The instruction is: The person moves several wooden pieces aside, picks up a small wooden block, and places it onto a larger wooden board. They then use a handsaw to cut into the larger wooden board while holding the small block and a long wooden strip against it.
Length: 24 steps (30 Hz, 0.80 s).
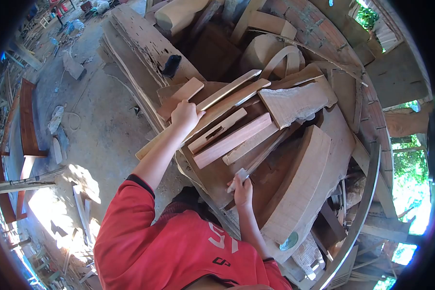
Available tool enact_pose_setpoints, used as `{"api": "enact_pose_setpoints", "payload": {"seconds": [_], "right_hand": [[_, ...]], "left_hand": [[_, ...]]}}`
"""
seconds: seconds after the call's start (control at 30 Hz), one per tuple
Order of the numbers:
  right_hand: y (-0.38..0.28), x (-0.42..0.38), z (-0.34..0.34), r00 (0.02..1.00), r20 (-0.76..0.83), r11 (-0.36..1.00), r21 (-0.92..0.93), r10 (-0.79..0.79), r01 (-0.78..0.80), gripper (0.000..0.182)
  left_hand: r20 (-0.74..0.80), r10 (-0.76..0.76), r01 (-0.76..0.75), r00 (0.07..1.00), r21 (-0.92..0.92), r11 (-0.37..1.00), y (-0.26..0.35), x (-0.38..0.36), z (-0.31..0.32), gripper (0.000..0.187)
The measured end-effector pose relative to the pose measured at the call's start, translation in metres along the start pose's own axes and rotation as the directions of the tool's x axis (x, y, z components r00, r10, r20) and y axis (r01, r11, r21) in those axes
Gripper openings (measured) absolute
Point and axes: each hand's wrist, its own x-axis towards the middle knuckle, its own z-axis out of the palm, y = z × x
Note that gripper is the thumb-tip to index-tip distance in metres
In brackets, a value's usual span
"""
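My left hand (185, 116) is closed around the near end of a long, narrow wooden strip (229, 90). Just beyond its fingers lies a short flat board (188, 90), and another long strip (244, 94) runs beside and under the hand. My right hand (243, 191) is closed on a small pale piece (239, 178), whose exact kind I cannot make out. Between the hands lie a pinkish wooden bar (233, 140), a shorter bar with a slot (217, 130) and a rough strip (250, 145).
A thick curved wooden slab (299, 181) lies to the right, near a rough-edged board (297, 104). A large weathered plank (150, 46) stretches along the far left of the pile. A round greenish disc (289, 240) rests near my right forearm. Scraps litter the floor (101, 111).
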Motion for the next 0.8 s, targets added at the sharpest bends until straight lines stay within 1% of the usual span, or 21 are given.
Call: {"api": "enact_pose_setpoints", "payload": {"seconds": [0.03, 0.07, 0.1, 0.13, 0.17, 0.2, 0.27, 0.3, 0.33, 0.37, 0.43, 0.5, 0.57, 0.6, 0.63, 0.67, 0.7, 0.73, 0.77, 0.8], "right_hand": [[0.001, 0.0, 0.001, 1.0, 0.028, 0.988, -0.153, 0.0, 0.005, 0.025], [-0.001, -0.001, 0.001, 1.0, 0.013, 0.965, -0.259, -0.025, 0.027, 0.033], [-0.004, -0.001, 0.0, 1.0, 0.011, 0.965, -0.261, -0.026, 0.028, 0.033], [-0.008, 0.0, -0.002, 0.999, 0.02, 0.901, -0.434, 0.035, -0.023, 0.038], [-0.011, 0.0, -0.002, 0.995, 0.017, 0.803, -0.592, 0.097, -0.068, 0.043], [-0.018, -0.002, -0.001, 0.995, 0.016, 0.802, -0.593, 0.097, -0.068, 0.043], [-0.033, -0.007, 0.003, 0.999, 0.041, 0.522, -0.852, -0.003, 0.036, 0.05], [-0.033, -0.007, 0.003, 0.999, 0.032, 0.525, -0.851, -0.002, 0.028, 0.05], [-0.033, -0.008, 0.002, 0.996, 0.082, 0.5, -0.864, 0.044, 0.049, 0.051], [-0.034, -0.009, 0.0, 0.988, 0.128, 0.477, -0.876, 0.09, 0.07, 0.052], [-0.039, -0.014, 0.002, 0.985, 0.124, 0.483, -0.874, 0.12, 0.051, 0.051], [-0.04, -0.02, 0.001, 0.981, 0.122, 0.491, -0.871, 0.152, 0.033, 0.049], [-0.039, -0.025, -0.003, 0.982, 0.15, 0.482, -0.873, 0.118, 0.076, 0.046], [-0.039, -0.027, -0.006, 0.984, 0.135, 0.488, -0.871, 0.115, 0.062, 0.046], [-0.04, -0.031, -0.009, 0.986, 0.146, 0.508, -0.857, 0.08, 0.086, 0.044], [-0.041, -0.035, -0.013, 0.988, 0.151, 0.53, -0.842, 0.042, 0.106, 0.042], [-0.043, -0.039, -0.017, 0.992, 0.118, 0.546, -0.834, 0.037, 0.079, 0.042], [-0.047, -0.042, -0.022, 0.994, 0.104, 0.58, -0.811, 0.012, 0.078, 0.041], [-0.05, -0.046, -0.028, 0.996, 0.088, 0.614, -0.786, -0.013, 0.077, 0.039], [-0.052, -0.05, -0.034, 0.993, 0.077, 0.635, -0.764, -0.093, 0.119, 0.034]], "left_hand": [[0.003, 0.001, -0.001, 1.0, -0.003, 1.0, 0.0, -0.001, 0.001, 0.041], [0.0, -0.002, 0.002, 1.0, 0.006, 1.0, 0.001, -0.001, 0.001, 0.041], [-0.004, -0.006, 0.006, 1.0, 0.015, 1.0, 0.001, -0.002, 0.0, 0.041], [-0.005, -0.006, 0.006, 1.0, 0.012, 1.0, 0.001, -0.003, -0.002, 0.041], [-0.017, 0.013, -0.013, 1.0, 0.012, 1.0, -0.001, -0.004, -0.003, 0.04], [-0.029, 0.033, -0.033, 0.999, 0.012, 0.999, -0.002, -0.006, -0.004, 0.04], [-0.012, 0.022, -0.022, 1.0, -0.008, 1.0, -0.004, -0.007, -0.011, 0.04], [0.008, 0.012, -0.012, 1.0, -0.027, 1.0, -0.006, -0.008, -0.015, 0.039], [0.059, -0.037, 0.041, 0.998, -0.068, 0.997, -0.007, -0.007, -0.021, 0.038], [-0.032, 0.009, -0.012, 0.999, -0.092, 0.996, -0.014, -0.01, -0.021, 0.037], [-0.166, 0.034, -0.045, 0.986, -0.062, 0.997, -0.023, -0.013, -0.021, 0.035], [-0.215, 0.043, -0.077, 0.976, -0.152, 0.985, -0.029, -0.017, -0.024, 0.035], [-0.201, 0.063, -0.1, 0.978, -0.18, 0.979, -0.031, -0.022, -0.029, 0.037], [-0.219, 0.08, -0.122, 0.972, -0.184, 0.975, -0.032, -0.024, -0.028, 0.035], [-0.214, 0.102, -0.143, 0.971, -0.184, 0.972, -0.031, -0.025, -0.027, 0.035], [-0.211, 0.093, -0.141, 0.973, -0.223, 0.965, -0.028, -0.027, -0.027, 0.035], [-0.204, 0.093, -0.146, 0.975, -0.261, 0.954, -0.026, -0.027, -0.026, 0.035], [-0.23, 0.131, -0.206, 0.964, -0.342, 0.917, -0.025, -0.025, -0.019, 0.035], [-0.205, 0.133, -0.208, 0.97, -0.404, 0.891, -0.022, -0.026, -0.014, 0.034], [-0.184, 0.15, -0.224, 0.971, -0.501, 0.836, -0.014, -0.027, -0.014, 0.032]]}}
